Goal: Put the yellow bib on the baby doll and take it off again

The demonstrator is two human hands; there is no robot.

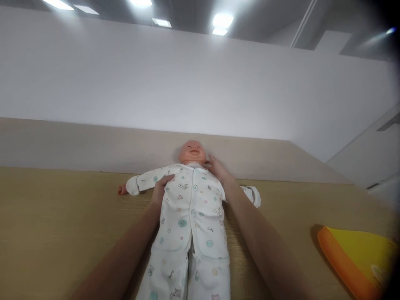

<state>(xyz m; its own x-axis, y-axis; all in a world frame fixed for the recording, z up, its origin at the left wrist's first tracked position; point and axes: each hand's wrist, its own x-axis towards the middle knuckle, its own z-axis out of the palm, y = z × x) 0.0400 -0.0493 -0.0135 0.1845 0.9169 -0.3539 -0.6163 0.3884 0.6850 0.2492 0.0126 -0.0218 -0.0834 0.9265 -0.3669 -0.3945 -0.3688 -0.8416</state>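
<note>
My left fingers (165,180) wrap the side of the chest, thumb over the printed suit, so my left hand (160,187) is clasping the baby doll (190,208). My right fingers (213,163) lie loose and flat at its collar, and my right hand (218,170) grips nothing. The doll is on its back, mid wooden table (46,221), head to the wall. Likely light, with a floppy cloth-clad body and hard head. Best held under the armpits, supporting the neck. An orange-yellow board (353,254) sits well apart on the right.
</note>
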